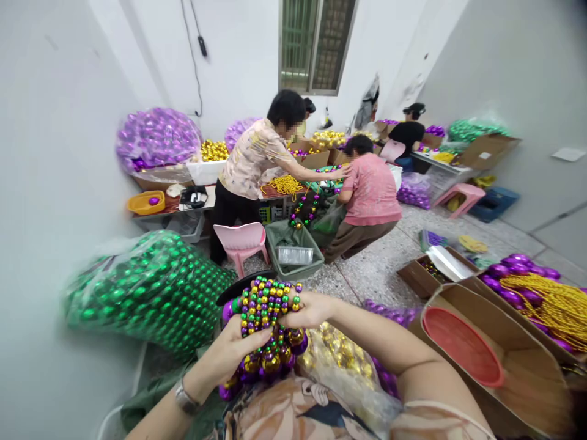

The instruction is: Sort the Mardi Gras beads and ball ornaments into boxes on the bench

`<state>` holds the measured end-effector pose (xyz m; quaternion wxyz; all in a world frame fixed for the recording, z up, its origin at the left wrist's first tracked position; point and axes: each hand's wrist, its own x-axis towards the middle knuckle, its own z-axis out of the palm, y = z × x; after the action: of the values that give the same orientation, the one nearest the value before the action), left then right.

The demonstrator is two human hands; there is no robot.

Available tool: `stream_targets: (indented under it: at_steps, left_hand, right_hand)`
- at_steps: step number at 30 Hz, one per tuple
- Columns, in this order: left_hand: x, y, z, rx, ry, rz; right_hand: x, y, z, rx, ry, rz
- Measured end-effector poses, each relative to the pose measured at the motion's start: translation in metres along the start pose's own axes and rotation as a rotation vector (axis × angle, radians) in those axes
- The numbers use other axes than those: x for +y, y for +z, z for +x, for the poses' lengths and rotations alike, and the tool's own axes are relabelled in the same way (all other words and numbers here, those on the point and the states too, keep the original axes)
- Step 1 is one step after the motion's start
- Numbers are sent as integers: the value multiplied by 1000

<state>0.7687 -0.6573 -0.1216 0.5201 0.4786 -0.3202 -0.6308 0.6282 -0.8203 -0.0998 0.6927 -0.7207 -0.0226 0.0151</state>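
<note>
A thick bunch of bead necklaces (263,315) in gold, green and purple is held up between my hands, just above my lap. My left hand (241,342) grips it from the left side, thumb laid across the strands. From the right, my right hand (307,307) closes round the same bunch near its upper edge. Larger gold and purple balls (270,360) hang beneath the small beads. A clear bag of gold balls (342,354) lies to the right, under my right forearm. Some strands are hidden behind my fingers.
A big bag of green balls (156,290) bulges on my left. To the right stands a cardboard box (527,373) with a red basin (463,345). Ahead are a pink chair (241,241), a green bin (293,269) and two people (257,159) (371,189) by a table.
</note>
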Motion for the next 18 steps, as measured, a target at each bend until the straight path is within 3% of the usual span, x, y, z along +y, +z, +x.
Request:
stream_targets:
  at_steps: [6,12,18]
  left_hand:
    - [-6,-1,-6,48,68,110]
    - [-16,-7,-10,57,46,161]
    - [-21,-12,-11,12,58,234]
  right_hand:
    - [5,3,2,-15,34,24]
    - [2,4,4,-117,-61,-143]
    - [14,7,1,52,-26,-479]
